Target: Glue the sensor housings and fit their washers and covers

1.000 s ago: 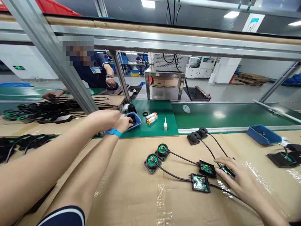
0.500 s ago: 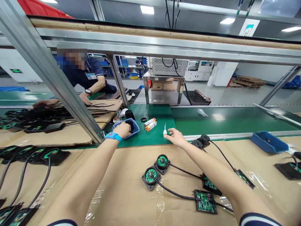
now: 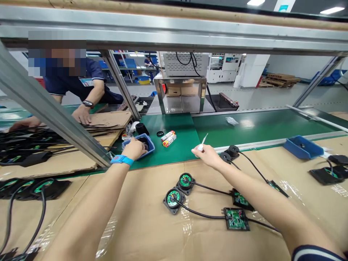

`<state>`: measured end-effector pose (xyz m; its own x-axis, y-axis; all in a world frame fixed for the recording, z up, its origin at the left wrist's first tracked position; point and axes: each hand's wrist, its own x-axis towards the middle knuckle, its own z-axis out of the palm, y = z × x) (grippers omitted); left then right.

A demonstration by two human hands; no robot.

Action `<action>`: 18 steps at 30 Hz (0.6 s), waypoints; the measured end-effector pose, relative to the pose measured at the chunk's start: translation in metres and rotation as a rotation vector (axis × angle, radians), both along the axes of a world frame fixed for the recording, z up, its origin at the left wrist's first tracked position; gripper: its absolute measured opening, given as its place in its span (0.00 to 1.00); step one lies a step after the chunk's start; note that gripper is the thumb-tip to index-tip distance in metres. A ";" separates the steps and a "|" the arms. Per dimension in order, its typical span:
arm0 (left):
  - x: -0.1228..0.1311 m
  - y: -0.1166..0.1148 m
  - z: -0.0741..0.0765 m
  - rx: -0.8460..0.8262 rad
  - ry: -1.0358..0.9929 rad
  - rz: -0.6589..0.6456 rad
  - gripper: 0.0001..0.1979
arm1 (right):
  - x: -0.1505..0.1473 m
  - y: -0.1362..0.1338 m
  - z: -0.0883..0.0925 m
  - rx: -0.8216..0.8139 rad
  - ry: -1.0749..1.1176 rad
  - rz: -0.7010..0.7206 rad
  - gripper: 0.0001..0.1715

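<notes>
My left hand (image 3: 135, 148), with a blue wrist strap (image 3: 122, 159), reaches into a small blue bin (image 3: 151, 146). Its fingers are curled at black round parts (image 3: 144, 142) there; what they grip is hidden. My right hand (image 3: 208, 155) pinches a small white dropper bottle (image 3: 200, 147), whose thin nozzle leans up and to the right. Below and between my hands, two black square housings with round green boards (image 3: 186, 180) lie on the cardboard. Black cables join them to boxes holding green circuit boards (image 3: 237, 219), partly behind my right forearm.
Small red-and-white boxes (image 3: 169, 139), a black ring (image 3: 160, 133) and a black cup-like part (image 3: 141, 128) lie on the green mat. Another blue bin (image 3: 303, 146) stands right. A metal post (image 3: 51, 98) slants at left; a co-worker's hand (image 3: 82, 115) rests beyond it.
My right hand has closed on the white bottle, lifted it off the mat and tilted it. My left hand stays in the blue bin. The view has shifted slightly.
</notes>
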<state>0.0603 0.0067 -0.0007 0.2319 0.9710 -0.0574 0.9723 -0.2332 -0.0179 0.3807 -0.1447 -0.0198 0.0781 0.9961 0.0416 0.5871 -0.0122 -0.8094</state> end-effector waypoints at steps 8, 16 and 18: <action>-0.028 -0.120 0.009 0.100 -0.212 -0.297 0.11 | 0.020 -0.129 0.014 0.039 0.292 0.016 0.23; 0.002 -0.319 -0.050 -0.108 -0.120 -0.584 0.07 | -0.023 -0.160 0.002 -0.052 0.646 0.026 0.28; 0.003 -0.316 -0.050 -0.083 -0.210 -0.576 0.07 | -0.032 -0.170 -0.002 -0.057 0.687 0.015 0.27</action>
<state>0.0635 -0.3096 -0.0511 0.7320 0.6809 -0.0238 0.6706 -0.7139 0.2016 0.3488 -0.3150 -0.0217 0.0537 0.9964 -0.0650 -0.0587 -0.0618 -0.9964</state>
